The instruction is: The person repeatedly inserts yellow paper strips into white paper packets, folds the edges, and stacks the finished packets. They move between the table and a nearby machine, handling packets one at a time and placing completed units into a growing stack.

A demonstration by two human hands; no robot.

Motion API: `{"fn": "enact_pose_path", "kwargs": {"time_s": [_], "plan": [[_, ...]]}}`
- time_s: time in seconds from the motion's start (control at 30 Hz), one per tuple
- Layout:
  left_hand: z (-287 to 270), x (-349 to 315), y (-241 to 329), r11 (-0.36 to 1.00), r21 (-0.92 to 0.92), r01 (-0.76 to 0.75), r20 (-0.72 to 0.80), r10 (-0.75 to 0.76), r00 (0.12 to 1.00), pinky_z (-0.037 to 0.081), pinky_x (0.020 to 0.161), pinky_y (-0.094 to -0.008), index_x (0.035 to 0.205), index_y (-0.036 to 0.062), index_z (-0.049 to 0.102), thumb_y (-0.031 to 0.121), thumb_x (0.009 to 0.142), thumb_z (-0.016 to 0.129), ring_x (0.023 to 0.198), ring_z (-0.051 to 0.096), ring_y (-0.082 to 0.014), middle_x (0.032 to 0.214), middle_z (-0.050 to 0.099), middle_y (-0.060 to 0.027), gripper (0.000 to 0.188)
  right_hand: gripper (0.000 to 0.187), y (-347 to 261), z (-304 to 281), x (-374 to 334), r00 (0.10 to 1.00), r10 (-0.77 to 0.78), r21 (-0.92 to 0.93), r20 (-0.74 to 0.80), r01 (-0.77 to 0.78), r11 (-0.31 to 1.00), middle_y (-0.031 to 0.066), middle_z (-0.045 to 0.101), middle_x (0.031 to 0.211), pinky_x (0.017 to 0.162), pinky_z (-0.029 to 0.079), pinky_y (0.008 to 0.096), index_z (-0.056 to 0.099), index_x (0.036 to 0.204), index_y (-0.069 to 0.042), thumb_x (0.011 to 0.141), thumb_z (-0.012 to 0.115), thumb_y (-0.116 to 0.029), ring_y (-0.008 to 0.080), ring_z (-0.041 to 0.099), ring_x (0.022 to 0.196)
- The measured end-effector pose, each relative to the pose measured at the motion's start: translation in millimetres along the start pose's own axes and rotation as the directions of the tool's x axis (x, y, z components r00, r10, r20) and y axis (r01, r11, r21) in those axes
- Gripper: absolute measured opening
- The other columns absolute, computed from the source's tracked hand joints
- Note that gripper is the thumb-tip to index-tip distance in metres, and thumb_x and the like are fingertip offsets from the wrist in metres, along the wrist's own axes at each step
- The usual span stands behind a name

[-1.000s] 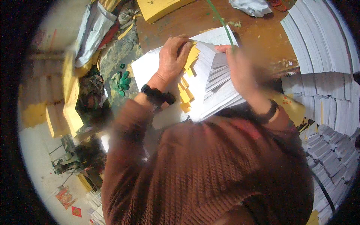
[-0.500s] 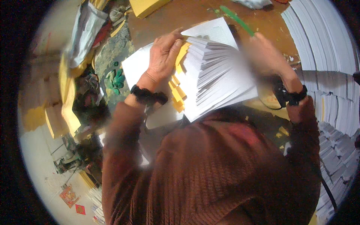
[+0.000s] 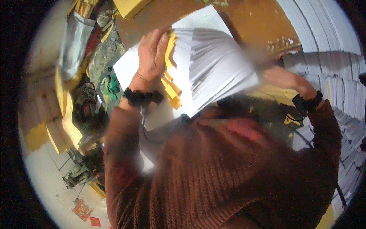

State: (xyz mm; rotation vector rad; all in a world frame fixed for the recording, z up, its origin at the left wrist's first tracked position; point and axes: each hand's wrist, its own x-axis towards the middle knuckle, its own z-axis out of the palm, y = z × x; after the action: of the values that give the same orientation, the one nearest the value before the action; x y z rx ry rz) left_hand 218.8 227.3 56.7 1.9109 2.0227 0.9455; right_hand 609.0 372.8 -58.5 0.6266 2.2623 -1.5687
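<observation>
Brown counter (image 3: 263,19), paper piles (image 3: 339,91) at right.
Left hand (image 3: 151,55) grips the white papers (image 3: 217,57); right hand (image 3: 284,79) is too blurry to tell its grip.

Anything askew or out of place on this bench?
Pale scraps litter the brown tabletop beyond the right hand, which looks untidy. The yellow strips beside the left hand sit staggered rather than lined up, though that could be deliberate. No spill visible.

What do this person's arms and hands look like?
The left hand and right hand are bare, the right one blurred. Brown knitted sleeves end short of black bands on both wrists; a thin dark cable shows near the left one.
</observation>
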Motion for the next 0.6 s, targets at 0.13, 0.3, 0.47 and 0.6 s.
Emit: {"fn": "enact_pose_path", "kwargs": {"time_s": [0.13, 0.3, 0.47, 0.6], "plan": [[5, -2, -5, 0.998, 0.0, -0.061, -0.036, 0.06, 0.998, 0.04, 0.077, -0.0362, 0.103, 0.0073, 0.058, 0.023, 0.091, 0.043, 0.085, 0.055, -0.0307, 0.094, 0.061, -0.0125, 0.025, 0.035, -15, 27, -45, 0.988, 0.098, 0.345, 0.122, -0.135, 0.929, -0.0065, 0.035, 0.053, 0.037, 0.028, 0.0232, 0.044, 0.069, -0.011, 0.095, 0.04, -0.034, 0.0054, 0.035, 0.042], [9, -1, -9, 0.992, 0.072, -0.106, -0.112, 0.114, 0.987, 0.039, 0.077, -0.0376, 0.102, 0.0079, 0.057, 0.028, 0.092, 0.042, 0.083, 0.055, -0.0318, 0.091, 0.061, -0.0124, 0.027, 0.036, -48, 75, -11, 0.918, 0.272, 0.525, 0.288, -0.389, 0.757, -0.0096, 0.029, 0.05, 0.033, 0.018, 0.0208, 0.041, 0.066, -0.015, 0.096, 0.041, -0.035, 0.0019, 0.025, 0.038], [7, -1, -9, 0.987, 0.042, -0.155, -0.115, 0.159, 0.981, 0.039, 0.077, -0.04, 0.104, 0.0059, 0.051, 0.029, 0.091, 0.041, 0.084, 0.054, -0.0353, 0.093, 0.06, -0.0142, 0.028, 0.038, -99, 137, 51, 0.955, 0.094, 0.733, 0.28, -0.276, 0.622, -0.0105, 0.025, 0.048, 0.031, 0.016, 0.0215, 0.038, 0.062, -0.017, 0.096, 0.04, -0.034, 0.0028, 0.022, 0.035], [6, -2, -8, 0.987, 0.024, -0.161, -0.14, 0.163, 0.977, 0.039, 0.076, -0.0407, 0.103, 0.0055, 0.051, 0.03, 0.091, 0.041, 0.082, 0.053, -0.0365, 0.091, 0.06, -0.0156, 0.029, 0.045, -137, 207, 113, 0.944, 0.048, 0.627, 0.327, -0.255, 0.737, -0.0026, 0.038, 0.051, 0.033, 0.026, 0.0265, 0.05, 0.067, -0.009, 0.091, 0.04, -0.045, 0.0086, 0.031, 0.037]]}}
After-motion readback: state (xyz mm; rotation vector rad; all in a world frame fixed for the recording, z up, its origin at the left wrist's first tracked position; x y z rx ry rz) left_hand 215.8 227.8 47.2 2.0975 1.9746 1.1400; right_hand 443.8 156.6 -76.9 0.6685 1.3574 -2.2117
